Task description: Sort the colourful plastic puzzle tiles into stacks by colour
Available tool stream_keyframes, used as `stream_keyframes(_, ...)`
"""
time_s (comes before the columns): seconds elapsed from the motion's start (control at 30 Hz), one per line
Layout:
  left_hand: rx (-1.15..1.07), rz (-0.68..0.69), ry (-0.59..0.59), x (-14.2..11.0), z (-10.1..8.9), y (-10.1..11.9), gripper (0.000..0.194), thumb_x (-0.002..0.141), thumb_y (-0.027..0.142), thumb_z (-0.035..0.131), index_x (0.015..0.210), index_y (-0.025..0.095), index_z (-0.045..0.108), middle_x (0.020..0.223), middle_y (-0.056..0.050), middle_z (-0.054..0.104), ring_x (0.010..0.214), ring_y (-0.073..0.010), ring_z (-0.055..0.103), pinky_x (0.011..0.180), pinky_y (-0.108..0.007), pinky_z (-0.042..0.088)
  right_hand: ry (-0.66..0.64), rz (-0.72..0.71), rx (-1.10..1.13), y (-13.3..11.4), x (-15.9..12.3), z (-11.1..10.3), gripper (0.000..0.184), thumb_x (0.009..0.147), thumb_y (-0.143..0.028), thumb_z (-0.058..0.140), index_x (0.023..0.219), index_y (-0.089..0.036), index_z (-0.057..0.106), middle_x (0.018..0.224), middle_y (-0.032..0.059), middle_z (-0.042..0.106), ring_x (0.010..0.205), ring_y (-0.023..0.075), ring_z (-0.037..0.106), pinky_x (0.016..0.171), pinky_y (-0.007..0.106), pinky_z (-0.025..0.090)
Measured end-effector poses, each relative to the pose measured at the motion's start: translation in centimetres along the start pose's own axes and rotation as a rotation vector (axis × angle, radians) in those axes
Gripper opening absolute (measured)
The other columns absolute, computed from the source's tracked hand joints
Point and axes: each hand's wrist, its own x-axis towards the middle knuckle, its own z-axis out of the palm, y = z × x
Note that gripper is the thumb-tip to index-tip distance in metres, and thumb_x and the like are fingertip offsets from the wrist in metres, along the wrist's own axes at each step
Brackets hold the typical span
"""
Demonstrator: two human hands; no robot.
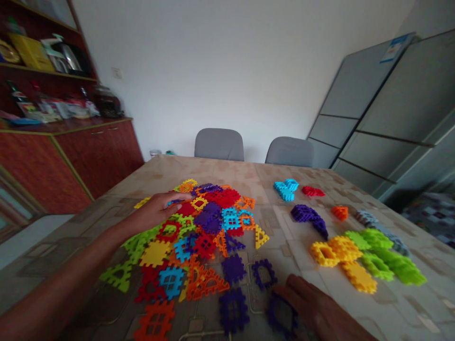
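A loose heap of flat plastic building tiles [199, 237] in red, purple, blue, orange, yellow and green covers the middle of the table [220, 170]. My left hand [158, 210] lies on the far left side of the heap, fingers stretched out over the tiles, holding nothing. My right hand [313, 305] rests flat near the table's front edge, fingertips touching a purple frame tile [282, 315]. To the right lie sorted groups: blue [286, 188], red [313, 191], purple [309, 217], orange [340, 212], yellow [341, 260], green [387, 258].
Two grey chairs [219, 143] stand at the table's far side. A red-brown cabinet with shelves [71, 142] fills the left wall. A grey refrigerator [391, 113] stands at the right. A grey tile group [369, 219] lies near the table's right edge.
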Motion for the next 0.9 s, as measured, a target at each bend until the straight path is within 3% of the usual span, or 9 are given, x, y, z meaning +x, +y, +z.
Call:
stream_keyframes(0.13, -0.001, 0.014, -0.015, 0.2, 0.9, 0.6, 0.056, 0.098, 0.067, 0.042, 0.123, 0.025, 0.069, 0.130, -0.008, 0.070, 0.118, -0.0294, 0.066, 0.101, -0.039, 0.052, -0.046, 0.133, 0.007, -0.9, 2.9, 0.1, 0.049, 0.070, -0.014, 0.068, 0.118, -0.017, 0.066, 0.116, 0.0144, 0.066, 0.103, 0.0310, 0.065, 0.088, 0.040, 0.056)
stream_keyframes(0.3, 0.009, 0.013, -0.042, 0.2, 1.5, 1.1, 0.055, 0.097, 0.069, 0.043, 0.117, 0.026, 0.073, 0.121, -0.006, 0.074, 0.109, -0.0288, 0.069, 0.098, -0.037, 0.054, -0.011, 0.078, 0.088, -1.7, 4.4, -1.2, 0.034, 0.075, -0.014, 0.066, 0.109, -0.018, 0.066, 0.109, 0.0100, 0.063, 0.099, 0.0265, 0.064, 0.085, 0.036, 0.054)
stream_keyframes(0.43, 0.020, 0.011, -0.055, 0.2, 1.6, 0.9, 0.055, 0.096, 0.068, 0.043, 0.119, 0.027, 0.072, 0.124, -0.006, 0.073, 0.113, -0.0292, 0.067, 0.101, -0.038, 0.052, 0.055, 0.045, 0.133, -1.6, 4.6, -1.9, 0.043, 0.081, -0.014, 0.065, 0.124, -0.020, 0.062, 0.117, 0.0103, 0.062, 0.103, 0.0248, 0.064, 0.087, 0.034, 0.054)
stream_keyframes(0.57, 0.036, 0.011, -0.086, 0.3, 1.6, 1.0, 0.054, 0.096, 0.065, 0.043, 0.117, 0.025, 0.073, 0.123, -0.006, 0.074, 0.114, -0.0297, 0.067, 0.102, -0.037, 0.050, 0.076, 0.164, 0.014, -1.0, 5.6, -0.6, 0.050, 0.081, -0.012, 0.067, 0.130, -0.015, 0.060, 0.121, 0.0149, 0.061, 0.105, 0.0286, 0.065, 0.092, 0.041, 0.055)
stream_keyframes(0.73, 0.043, 0.008, -0.115, 0.3, 1.9, 1.0, 0.052, 0.097, 0.058, 0.043, 0.120, 0.022, 0.072, 0.125, -0.008, 0.073, 0.115, -0.0293, 0.067, 0.104, -0.036, 0.048, -0.007, 0.291, -0.076, -0.8, 6.2, 1.6, 0.051, 0.082, -0.014, 0.070, 0.132, -0.017, 0.060, 0.121, 0.0148, 0.065, 0.104, 0.0325, 0.067, 0.092, 0.048, 0.056)
stream_keyframes(0.9, 0.044, 0.004, -0.124, 0.2, 2.3, 0.4, 0.052, 0.097, 0.060, 0.043, 0.120, 0.023, 0.072, 0.124, -0.008, 0.073, 0.115, -0.0302, 0.067, 0.105, -0.038, 0.048, -0.032, 0.329, -0.072, -0.5, 6.0, 1.4, 0.059, 0.081, -0.016, 0.074, 0.138, -0.016, 0.057, 0.123, 0.0160, 0.066, 0.107, 0.0346, 0.066, 0.094, 0.050, 0.054)
